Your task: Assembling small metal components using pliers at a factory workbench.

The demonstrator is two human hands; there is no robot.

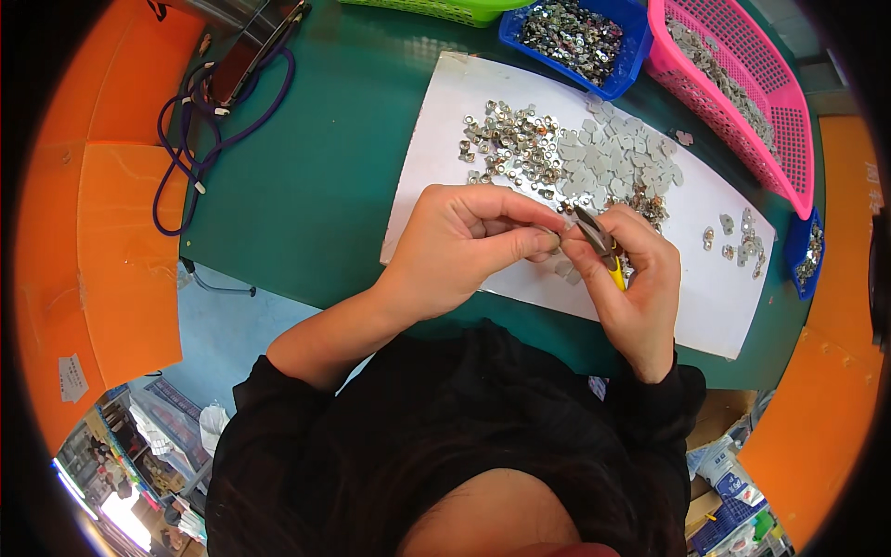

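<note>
My left hand (473, 232) is closed, thumb and forefinger pinched together over the white board (436, 158). Whatever sits between those fingertips is too small to name. Pliers (596, 238) with dark jaws and a yellow handle rest in my right hand (640, 269), their jaws pointing up and left. The fingertips of both hands meet, or nearly so. Just beyond them lie a heap of flat grey pieces (613, 153) and a heap of small shiny metal parts (515, 139). Some of the metal parts are partly hidden behind my right hand.
A blue tray (631, 79) of small metal parts and a pink basket (789, 139) of grey pieces stand at the back right. Several assembled-looking pieces (747, 243) lie on the board's right. A phone with a purple cord (218, 144) is at the green table's (343, 111) left.
</note>
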